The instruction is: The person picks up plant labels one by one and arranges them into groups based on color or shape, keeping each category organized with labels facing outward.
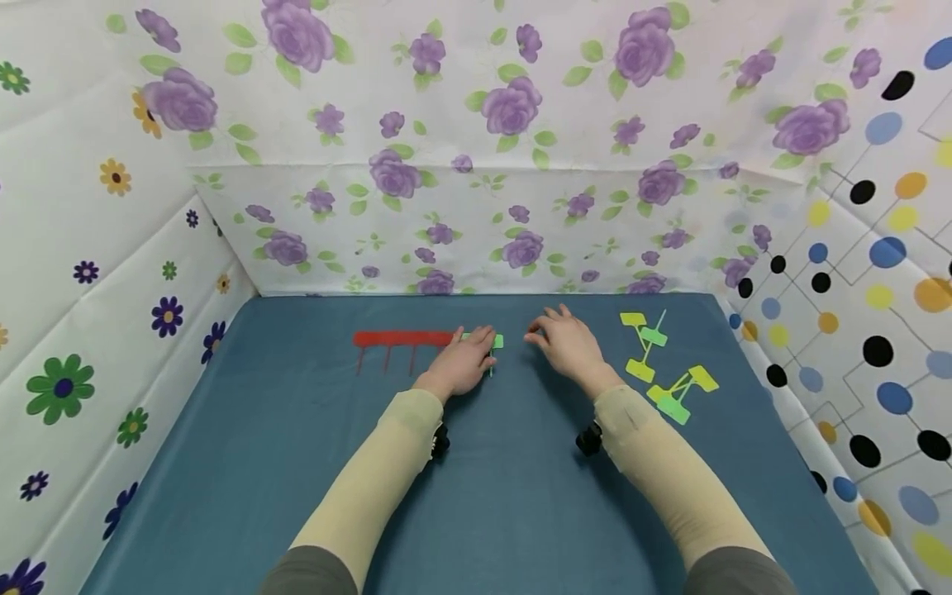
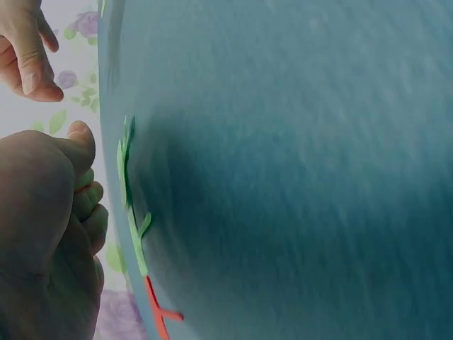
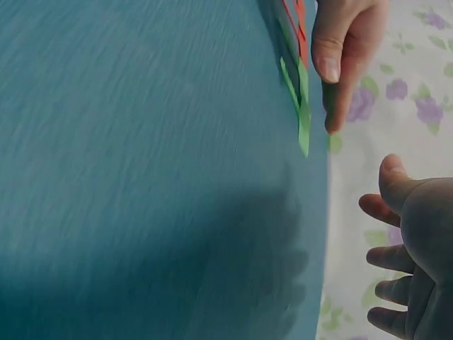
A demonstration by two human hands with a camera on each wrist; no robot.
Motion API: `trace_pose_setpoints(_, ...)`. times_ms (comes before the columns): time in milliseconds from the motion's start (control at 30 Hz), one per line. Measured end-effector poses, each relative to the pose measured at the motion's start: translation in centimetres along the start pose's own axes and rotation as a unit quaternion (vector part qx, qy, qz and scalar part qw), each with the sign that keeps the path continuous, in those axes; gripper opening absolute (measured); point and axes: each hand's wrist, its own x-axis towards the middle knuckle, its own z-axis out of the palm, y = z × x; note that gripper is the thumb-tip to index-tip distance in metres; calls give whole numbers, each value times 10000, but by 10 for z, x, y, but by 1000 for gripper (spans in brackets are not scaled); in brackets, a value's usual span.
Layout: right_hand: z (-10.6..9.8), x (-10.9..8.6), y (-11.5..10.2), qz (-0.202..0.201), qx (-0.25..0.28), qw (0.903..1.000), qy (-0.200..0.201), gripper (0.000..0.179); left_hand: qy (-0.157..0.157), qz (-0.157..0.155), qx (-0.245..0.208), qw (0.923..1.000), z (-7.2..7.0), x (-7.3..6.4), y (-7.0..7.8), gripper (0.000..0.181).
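Note:
A row of red T-shaped plant labels [image 1: 402,338] lies at the back of the table, heads in line and thin stems toward me. At its right end lie green plant labels [image 1: 497,340], partly covered by my left hand [image 1: 463,361]. That hand is over the row's end with its fingers extended; whether it touches the labels is unclear. My right hand [image 1: 571,343] hovers to the right, fingers loosely spread, holding nothing. In the right wrist view, a green label [image 3: 303,106] adjoins the red ones. The left wrist view also shows green [image 2: 124,170] and red labels [image 2: 156,312].
To the right lie loose yellow labels [image 1: 640,370] with a green label [image 1: 654,336] among them. Nearer is another small pile with a yellow label [image 1: 703,378] and a green one [image 1: 673,410]. Patterned cloth walls [image 1: 476,223] border the blue tabletop [image 1: 506,512].

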Motion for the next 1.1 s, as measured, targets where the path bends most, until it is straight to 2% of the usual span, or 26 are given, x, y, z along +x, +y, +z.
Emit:
trace_pose_setpoints(233, 0, -8, 15, 139, 51, 9999, -81, 42, -98, -75, 290, 9995, 6, 3, 4, 62)
trace_pose_setpoints(500, -5, -11, 21, 244, 99, 9996, -97, 50, -312, -79, 668, 9972, 11, 9, 12, 61)
trace_pose_setpoints(1100, 8, -22, 21, 397, 289, 9987, -134, 49, -487, -64, 796, 9956, 11, 8, 16, 62)
